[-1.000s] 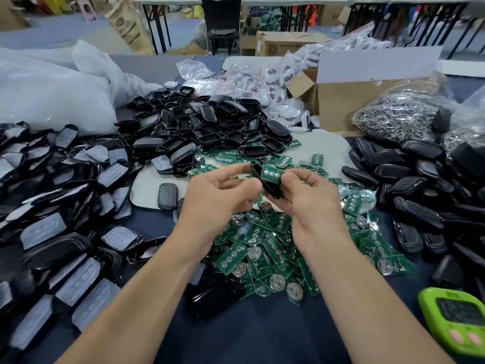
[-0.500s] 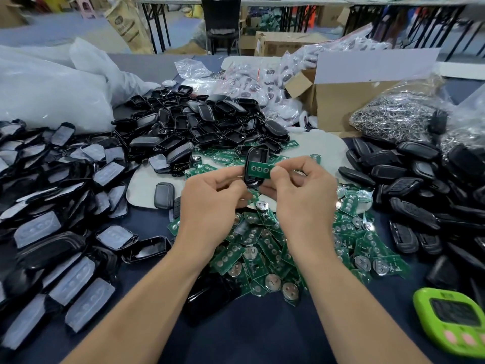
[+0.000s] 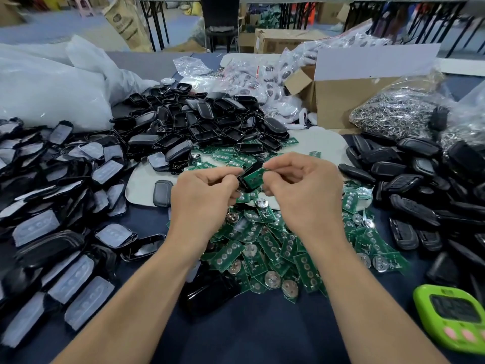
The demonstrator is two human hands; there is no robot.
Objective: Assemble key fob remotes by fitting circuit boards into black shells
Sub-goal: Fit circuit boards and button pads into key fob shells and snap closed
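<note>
Between my two hands, above the table's middle, a black shell (image 3: 248,172) lies tilted with a green circuit board (image 3: 254,176) in its open side. My left hand (image 3: 203,195) grips the shell's left end with curled fingers. My right hand (image 3: 301,190) pinches the board's right edge between thumb and forefinger. Below my hands spreads a pile of loose green circuit boards (image 3: 273,245), several with round coin-cell holders. A heap of empty black shells (image 3: 204,124) lies behind my hands.
Shells with grey button pads (image 3: 52,206) cover the left side. Closed black fobs (image 3: 409,185) fill the right. A cardboard box (image 3: 349,101), a bag of metal rings (image 3: 399,114) and white plastic bags (image 3: 47,88) stand at the back. A green timer (image 3: 456,316) sits front right.
The shell has turned from upright to tilted toward the right, and the board now lies in its open side. Both hands stay together at the same spot.
</note>
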